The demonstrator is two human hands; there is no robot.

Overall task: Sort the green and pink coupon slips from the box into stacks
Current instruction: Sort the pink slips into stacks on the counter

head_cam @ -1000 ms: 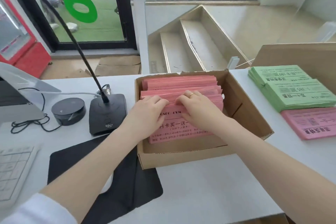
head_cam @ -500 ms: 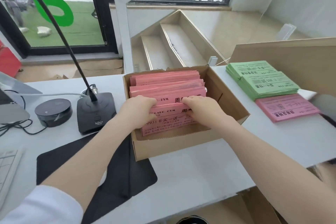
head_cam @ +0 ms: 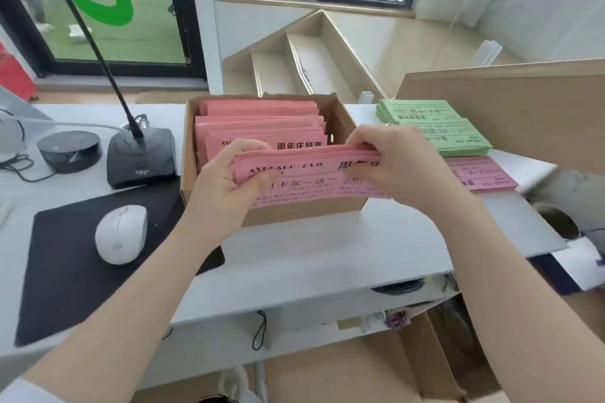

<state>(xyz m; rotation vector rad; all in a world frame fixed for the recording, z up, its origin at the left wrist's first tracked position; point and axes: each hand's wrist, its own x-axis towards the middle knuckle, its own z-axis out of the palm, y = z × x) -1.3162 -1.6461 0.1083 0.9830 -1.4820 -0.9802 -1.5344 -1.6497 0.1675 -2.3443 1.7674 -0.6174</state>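
since both hands have a bundle of pink slips (head_cam: 307, 173) lifted over the box (head_cam: 304, 213), left hand (head_cam: 226, 180) and right hand (head_cam: 396, 163) each grasping an end, keep that grip snug so none fan out, then set it squarely on the pink stack (head_cam: 481, 173) on the bench (head_cam: 327, 258).

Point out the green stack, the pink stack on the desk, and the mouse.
green stack (head_cam: 435, 127), head view, top slip's face
pink stack on the desk (head_cam: 481, 173), head view, top slip's middle
mouse (head_cam: 120, 234), head view, middle of its white shell

A white mouse (head_cam: 120, 234) sits on a black mat (head_cam: 65, 278) near a microphone base (head_cam: 141, 157).
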